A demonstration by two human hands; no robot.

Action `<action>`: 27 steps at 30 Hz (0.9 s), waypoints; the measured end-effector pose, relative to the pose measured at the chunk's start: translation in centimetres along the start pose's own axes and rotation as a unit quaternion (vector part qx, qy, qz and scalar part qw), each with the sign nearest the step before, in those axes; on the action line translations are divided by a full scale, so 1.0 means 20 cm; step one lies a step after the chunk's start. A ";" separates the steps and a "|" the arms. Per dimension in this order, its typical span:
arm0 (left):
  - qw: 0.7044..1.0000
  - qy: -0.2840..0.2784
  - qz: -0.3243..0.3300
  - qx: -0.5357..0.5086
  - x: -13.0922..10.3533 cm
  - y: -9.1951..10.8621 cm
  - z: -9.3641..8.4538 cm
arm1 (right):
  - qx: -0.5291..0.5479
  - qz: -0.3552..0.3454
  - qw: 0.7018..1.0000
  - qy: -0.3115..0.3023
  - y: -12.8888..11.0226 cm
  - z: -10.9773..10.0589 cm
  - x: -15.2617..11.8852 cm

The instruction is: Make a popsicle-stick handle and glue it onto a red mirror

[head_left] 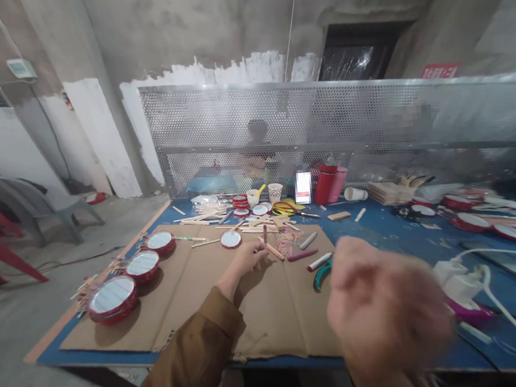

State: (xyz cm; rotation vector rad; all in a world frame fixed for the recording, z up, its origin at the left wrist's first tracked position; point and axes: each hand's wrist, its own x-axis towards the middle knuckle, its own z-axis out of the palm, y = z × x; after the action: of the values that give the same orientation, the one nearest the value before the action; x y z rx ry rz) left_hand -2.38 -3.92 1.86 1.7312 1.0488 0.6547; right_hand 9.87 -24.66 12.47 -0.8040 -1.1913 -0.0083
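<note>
Here are the fingers of the left hand point(249, 256), bending in narrow, and they're looking to be pinching the lower end of a brown stick point(265, 234), which is pointing up toward twelve. The right hand point(381, 309) is looming blurred at four o'clock, curling loosely; whether it's gripping anything, I cannot tell.

For a clean job, that pinch is wanting to be light and low, with the thumb steadying the stick so it isn't rolling into its neighbours. And they're crowding! A salmon-coloured marker point(276, 252) is lying just beside the fingertips at three, so lifting straight up would be safer than dragging. Small coloured bands point(289, 237) are sprawling at two, easily snagged; a purple marker point(302, 254) is lying at three, teal pliers point(323, 276) sitting toward four.

Moving outward, a small round drum point(230, 238) is resting at eleven, and a sleeve brushing it would be the thing to avoid. Red-rimmed stacks point(114, 299) are lining up around nine. Cardboard point(268, 313) is lying beneath the left hand, on the blue surface point(373, 221), and a red flask point(326, 184) is standing toward two.
</note>
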 end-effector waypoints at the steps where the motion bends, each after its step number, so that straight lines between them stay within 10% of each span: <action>1: 1.000 -0.001 -0.004 -0.001 0.00 0.00 0.00 | 0.000 0.012 0.999 0.052 0.09 0.09 0.07; 5: 1.000 0.001 -0.010 0.002 0.01 -0.01 0.00 | -0.075 0.112 0.988 0.070 0.56 0.29 0.18; 10: 1.000 -0.002 -0.013 -0.006 0.01 -0.01 0.00 | -0.288 0.145 0.933 -0.157 0.90 0.28 0.04; 15: 1.000 -0.017 -0.014 -0.004 0.02 -0.01 -0.01 | -0.408 0.108 0.836 -0.351 0.95 0.30 -0.05; 27: 0.998 0.050 -0.023 0.021 0.01 0.02 0.00 | -0.506 0.101 0.764 -0.387 0.94 0.30 -0.02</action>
State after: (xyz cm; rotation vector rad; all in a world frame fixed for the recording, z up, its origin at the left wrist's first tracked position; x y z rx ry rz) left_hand -2.12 -3.76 2.25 1.7202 1.1746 0.7003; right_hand 12.39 -7.72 2.56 -2.0333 -1.8935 -0.1697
